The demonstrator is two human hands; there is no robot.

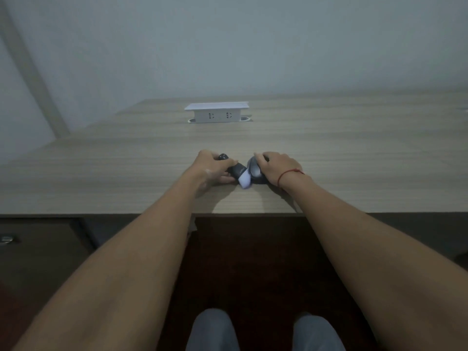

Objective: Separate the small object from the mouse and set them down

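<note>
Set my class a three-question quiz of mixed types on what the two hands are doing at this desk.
1. True or false: the left hand holds nothing.
2. What does the right hand rest on? A) dark mouse-like object B) socket box C) drawer
3. Fill in: the right wrist wears a red ____.

Key: 1 false, it grips a black and white object; 2 A; 3 string.

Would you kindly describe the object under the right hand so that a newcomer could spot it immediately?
Start at the wooden desk with the white socket box at its back. Near the front edge, the right hand rests on a dark grey rounded computer mouse. Unlike the black-and-white object gripped by the left hand, it is domed and single-coloured.
</note>
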